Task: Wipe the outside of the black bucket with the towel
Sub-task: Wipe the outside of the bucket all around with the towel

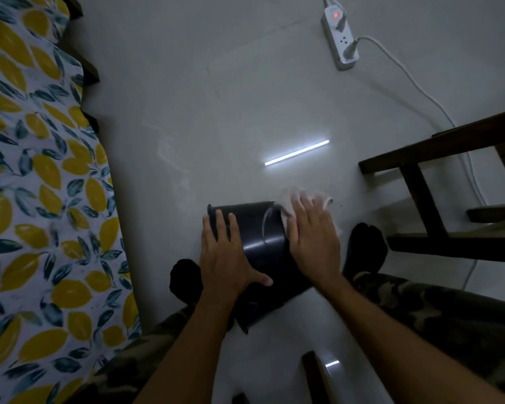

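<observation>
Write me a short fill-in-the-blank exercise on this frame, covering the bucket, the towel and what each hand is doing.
1. The black bucket lies on its ____ on the floor.
2. The right hand presses a ____ towel against the bucket.
3. The left hand rests on the bucket near its ____.
4. The power strip on the floor shows a ____ light.

Missing words: side; white; rim; red

1. A glossy pale floor (216,112) reflected a tube light (297,152).
2. A bed with a lemon-print sheet (35,199) ran along the left.
3. Dark wooden furniture (438,176) stood at right.
4. A white power strip (339,39) lay far off, its cable (414,83) trailing right.
</observation>
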A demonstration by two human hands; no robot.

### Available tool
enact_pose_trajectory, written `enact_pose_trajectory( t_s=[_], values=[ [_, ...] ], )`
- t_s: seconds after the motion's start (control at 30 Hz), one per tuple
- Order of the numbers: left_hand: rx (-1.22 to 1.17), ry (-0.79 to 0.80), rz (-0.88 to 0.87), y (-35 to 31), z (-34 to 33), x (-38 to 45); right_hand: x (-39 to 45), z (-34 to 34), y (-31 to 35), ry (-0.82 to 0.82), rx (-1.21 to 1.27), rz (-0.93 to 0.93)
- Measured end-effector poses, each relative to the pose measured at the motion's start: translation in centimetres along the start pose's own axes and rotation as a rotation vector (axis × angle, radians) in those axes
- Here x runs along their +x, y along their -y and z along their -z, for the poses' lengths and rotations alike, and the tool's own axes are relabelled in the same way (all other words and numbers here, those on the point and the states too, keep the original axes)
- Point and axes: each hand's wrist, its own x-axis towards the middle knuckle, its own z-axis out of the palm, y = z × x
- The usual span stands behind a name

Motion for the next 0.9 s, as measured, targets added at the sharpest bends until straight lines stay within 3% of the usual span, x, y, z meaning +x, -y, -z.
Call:
enact_pose_trajectory(
  t_s=[0.17,0.27,0.33,0.53,0.67,0.77,0.83,0.9],
  values=[
    [-0.030,-0.139,-0.047,0.4,-2.2,-0.4,-10.6,-1.9,2.9,0.107,0.053,0.281],
    [0.043,-0.061,-0.080,0.5,-3.2,-0.9,-8.5,-2.0,3.0,0.148,-0.012,0.380],
    [-0.011,-0.108,-0.086,0.3,-2.9,-1.3,-5.1,-1.4,2.7,0.190,-0.082,0.422],
    [-0.108,-0.034,0.038,-1.4,-1.3,-3.3,5.5,0.1,1.9,0.203,0.006,0.143],
    [-0.092,-0.023,-0.024,-2.4,-1.7,-2.9,5.2,1.5,-2.5,0.171,0.031,-0.087],
    [-0.103,-0.047,-0.044,-2.7,-2.3,-2.5,-1.8,1.3,-2.5,-0.003,-0.002,-0.084],
    [-0.109,-0.077,-0.057,-2.6,-2.9,-2.9,-6.4,0.5,-0.5,0.014,-0.067,0.029],
    [-0.117,-0.187,-0.087,-2.4,-3.6,-3.2,-7.8,-0.4,1.6,0.103,0.050,0.177]
  ],
)
